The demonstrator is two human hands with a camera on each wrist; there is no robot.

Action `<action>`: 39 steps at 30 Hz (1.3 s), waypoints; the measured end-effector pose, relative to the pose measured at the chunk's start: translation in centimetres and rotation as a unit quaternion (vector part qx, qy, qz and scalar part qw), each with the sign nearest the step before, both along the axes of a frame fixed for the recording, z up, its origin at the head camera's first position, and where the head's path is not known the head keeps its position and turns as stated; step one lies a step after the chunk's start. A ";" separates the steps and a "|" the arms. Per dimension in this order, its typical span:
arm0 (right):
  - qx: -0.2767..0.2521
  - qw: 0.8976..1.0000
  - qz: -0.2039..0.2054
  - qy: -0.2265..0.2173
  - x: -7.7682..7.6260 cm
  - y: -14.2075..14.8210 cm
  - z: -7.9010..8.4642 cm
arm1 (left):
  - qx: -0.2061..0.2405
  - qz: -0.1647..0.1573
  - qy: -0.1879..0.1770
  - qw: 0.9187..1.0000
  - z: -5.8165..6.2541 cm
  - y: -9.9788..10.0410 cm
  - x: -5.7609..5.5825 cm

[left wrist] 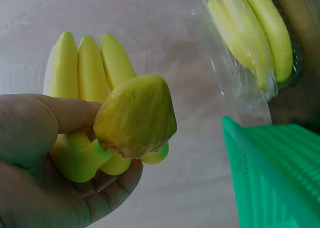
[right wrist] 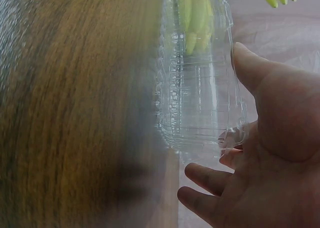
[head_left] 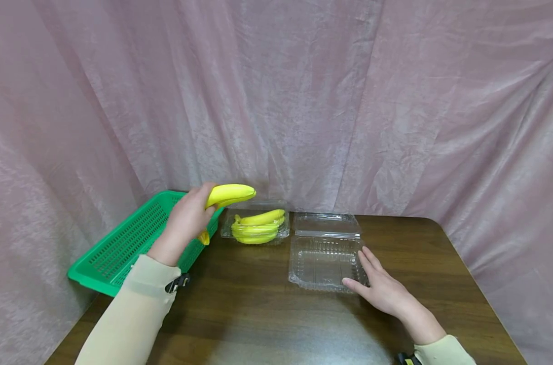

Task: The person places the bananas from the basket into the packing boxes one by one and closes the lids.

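A bunch of yellow bananas (head_left: 232,192) is raised in my left hand (head_left: 185,218), beside the green basket's right end. In the left wrist view the thumb lies across the bunch (left wrist: 90,70), with fingers underneath and the thick brownish stem end (left wrist: 135,117) facing the camera. A clear plastic clamshell box (head_left: 322,263) lies on the table with its lid (head_left: 326,223) folded back, nothing in it. My right hand (head_left: 385,291) is at the box's right side, fingers spread and thumb at the near rim. The right wrist view shows its fingertips close along the wall (right wrist: 200,98).
The green basket (head_left: 89,285) stands at the left of the brown wooden table (head_left: 249,314). Between it and the open box, a second clear box (head_left: 226,228) contains bananas (head_left: 258,234). A pink curtain (head_left: 303,101) hangs right behind the table.
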State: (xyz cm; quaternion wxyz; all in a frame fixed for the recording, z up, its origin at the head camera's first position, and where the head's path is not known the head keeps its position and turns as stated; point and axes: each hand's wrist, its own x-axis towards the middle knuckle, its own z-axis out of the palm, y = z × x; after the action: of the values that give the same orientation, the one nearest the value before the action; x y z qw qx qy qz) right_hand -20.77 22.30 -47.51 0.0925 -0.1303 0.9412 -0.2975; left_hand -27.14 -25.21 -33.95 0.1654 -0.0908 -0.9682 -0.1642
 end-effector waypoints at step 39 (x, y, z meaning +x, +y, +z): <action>-0.001 1.000 -0.005 -0.007 -0.1 0.0 0.0 | 0.061 -0.080 0.034 0.994 -4.3 10.2 -1.0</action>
State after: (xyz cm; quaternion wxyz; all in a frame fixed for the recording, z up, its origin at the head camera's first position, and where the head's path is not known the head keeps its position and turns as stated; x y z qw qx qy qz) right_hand -20.88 22.34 -47.49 0.0977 -0.1235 0.9409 -0.2999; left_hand -28.13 -15.04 -38.24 0.1900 -0.1634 -0.9397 -0.2327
